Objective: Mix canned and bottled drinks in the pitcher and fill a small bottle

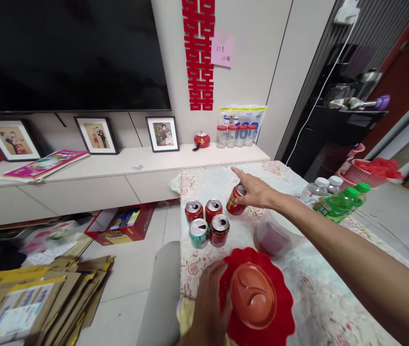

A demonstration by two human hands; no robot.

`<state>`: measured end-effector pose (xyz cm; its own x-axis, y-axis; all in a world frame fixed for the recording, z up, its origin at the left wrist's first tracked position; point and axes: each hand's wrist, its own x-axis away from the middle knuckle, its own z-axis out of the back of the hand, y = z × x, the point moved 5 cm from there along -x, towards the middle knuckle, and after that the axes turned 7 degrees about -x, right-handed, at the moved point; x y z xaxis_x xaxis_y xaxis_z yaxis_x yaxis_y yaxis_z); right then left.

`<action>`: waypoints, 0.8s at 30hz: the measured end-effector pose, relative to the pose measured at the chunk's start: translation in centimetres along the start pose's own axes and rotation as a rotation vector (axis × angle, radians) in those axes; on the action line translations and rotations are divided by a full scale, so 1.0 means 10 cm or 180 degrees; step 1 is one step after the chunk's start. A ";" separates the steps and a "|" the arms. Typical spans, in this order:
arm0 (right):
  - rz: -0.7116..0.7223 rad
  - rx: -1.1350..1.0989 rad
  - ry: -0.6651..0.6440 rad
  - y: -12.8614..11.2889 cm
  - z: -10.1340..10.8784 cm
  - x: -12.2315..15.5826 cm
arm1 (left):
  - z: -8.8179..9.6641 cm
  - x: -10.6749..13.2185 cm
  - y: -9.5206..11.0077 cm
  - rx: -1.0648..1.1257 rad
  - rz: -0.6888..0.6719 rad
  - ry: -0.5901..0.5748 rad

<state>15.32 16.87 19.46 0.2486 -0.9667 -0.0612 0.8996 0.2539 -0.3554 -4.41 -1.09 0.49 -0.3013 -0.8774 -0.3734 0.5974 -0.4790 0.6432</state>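
My right hand [257, 192] reaches across the floral tablecloth [316, 298] and closes round a tilted red can [234, 202], its index finger pointing away. Several other cans stand upright just left of it: two red cans [194, 210] [213, 209] behind, a teal can [199, 233] and a red can [219, 229] in front. My left hand [208, 305] rests near the table's front edge, fingers curled on the rim of a red scalloped box [258, 298] with a round orange-red lid.
A dark round tub [272, 236] sits under my right forearm. Green and clear bottles [337, 199] stand at the right, a red basket [365, 174] behind them. Along the wall a low cabinet [82, 182] holds photo frames and jars. Flattened cardboard [39, 298] lies on the floor.
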 end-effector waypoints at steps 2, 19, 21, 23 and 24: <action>-0.0027 0.0048 -0.0190 0.01 -0.12 -0.09 | -0.05 0.08 -0.06 -0.0003 -0.0006 0.0009; -0.0465 0.0259 -0.1662 -0.23 -0.71 0.08 | -0.20 0.15 -0.10 -0.0309 -0.0284 0.0414; -0.0464 0.0274 -0.1673 -0.25 -0.72 0.12 | -0.20 0.15 -0.16 -0.0394 -0.0372 0.0391; -0.0419 0.0297 -0.1617 -0.30 -0.67 0.16 | -0.19 0.14 -0.23 -0.0523 -0.0601 0.0362; -0.0387 0.0322 -0.1560 -0.33 -0.60 0.18 | -0.20 0.13 -0.24 -0.0584 -0.0808 0.0335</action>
<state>10.66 14.12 14.90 0.2572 -0.8665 0.4279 0.9567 0.1658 -0.2394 -4.82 -1.05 -2.88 -0.3849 -0.7183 -0.5796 0.6399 -0.6602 0.3933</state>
